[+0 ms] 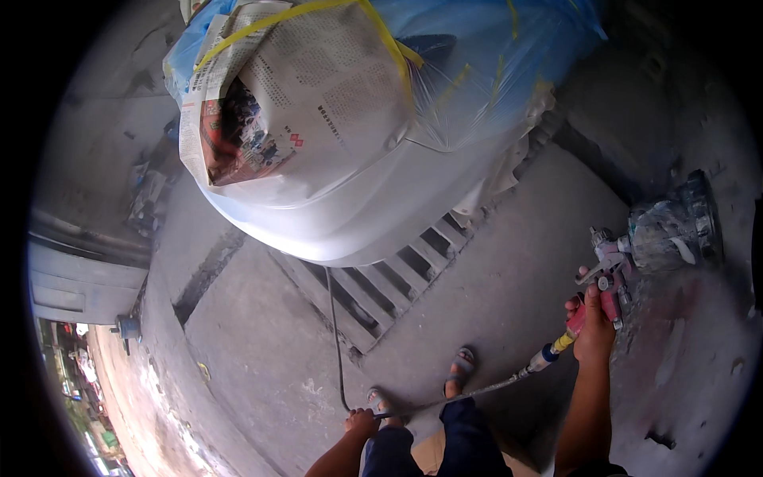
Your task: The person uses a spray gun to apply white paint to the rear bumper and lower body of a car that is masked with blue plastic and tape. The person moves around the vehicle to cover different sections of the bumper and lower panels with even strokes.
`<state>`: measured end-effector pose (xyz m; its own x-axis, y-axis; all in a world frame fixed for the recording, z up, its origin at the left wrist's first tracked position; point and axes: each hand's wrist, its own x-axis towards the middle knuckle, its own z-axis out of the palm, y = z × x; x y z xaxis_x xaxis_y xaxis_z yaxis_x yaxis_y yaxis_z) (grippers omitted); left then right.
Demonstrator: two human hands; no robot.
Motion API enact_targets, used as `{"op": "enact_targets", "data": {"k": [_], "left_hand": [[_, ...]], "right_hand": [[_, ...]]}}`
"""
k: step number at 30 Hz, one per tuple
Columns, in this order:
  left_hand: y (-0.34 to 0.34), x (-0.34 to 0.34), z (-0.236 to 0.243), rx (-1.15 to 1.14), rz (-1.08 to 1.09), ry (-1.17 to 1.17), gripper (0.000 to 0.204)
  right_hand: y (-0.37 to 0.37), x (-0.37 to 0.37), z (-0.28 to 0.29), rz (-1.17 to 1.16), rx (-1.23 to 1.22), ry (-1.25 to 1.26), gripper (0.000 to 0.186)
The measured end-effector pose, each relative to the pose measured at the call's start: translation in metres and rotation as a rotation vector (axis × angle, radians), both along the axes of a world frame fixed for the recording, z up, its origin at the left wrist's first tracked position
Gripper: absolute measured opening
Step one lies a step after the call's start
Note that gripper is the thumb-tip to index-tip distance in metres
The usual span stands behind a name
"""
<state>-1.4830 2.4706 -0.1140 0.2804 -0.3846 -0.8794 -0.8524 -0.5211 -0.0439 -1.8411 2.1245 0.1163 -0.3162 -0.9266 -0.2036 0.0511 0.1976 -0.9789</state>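
My right hand (pixel 592 330) is closed around the red handle of a spray gun (pixel 610 274), held out to the right. A paint-smeared, round container (pixel 668 234) sits right against the gun's far side; whether it is attached cannot be made out. From the handle, a dark air hose (pixel 493 388) runs through a yellow and blue connector back to my left hand (pixel 362 421), which is closed on it. Ahead is a white, glossy, curved vehicle panel (pixel 318 226), masked with newspaper (pixel 326 95), yellow tape (pixel 270 24) and blue plastic film (pixel 493 71).
A slatted floor grate (pixel 389 286) lies under the panel's edge. The hose passes beyond my left hand toward the grate. At the left are a floor channel (pixel 207 274), a pale metal panel (pixel 83 278) and a bright opening. My sandalled feet (pixel 461 366) stand on grey concrete.
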Motion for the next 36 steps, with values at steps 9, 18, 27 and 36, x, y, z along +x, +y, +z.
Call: {"op": "enact_targets", "data": {"k": [9,18,27,36], "left_hand": [[0.042,0.034,-0.005,0.127,-0.1,-0.106,0.042],[0.002,0.012,0.004,0.144,-0.114,-0.131,0.044],[-0.087,-0.063,-0.022,-0.06,-0.09,-0.001,0.042],[-0.128,-0.092,-0.033,-0.142,-0.025,0.048,0.039]], "right_hand": [[0.079,0.053,-0.048,0.814,-0.015,-0.245,0.012],[0.005,0.022,-0.092,0.681,0.131,-0.432,0.028],[-0.153,-0.08,-0.129,0.108,0.102,-0.28,0.028],[-0.22,-0.092,-0.15,-0.115,0.093,-0.119,0.026]]}}
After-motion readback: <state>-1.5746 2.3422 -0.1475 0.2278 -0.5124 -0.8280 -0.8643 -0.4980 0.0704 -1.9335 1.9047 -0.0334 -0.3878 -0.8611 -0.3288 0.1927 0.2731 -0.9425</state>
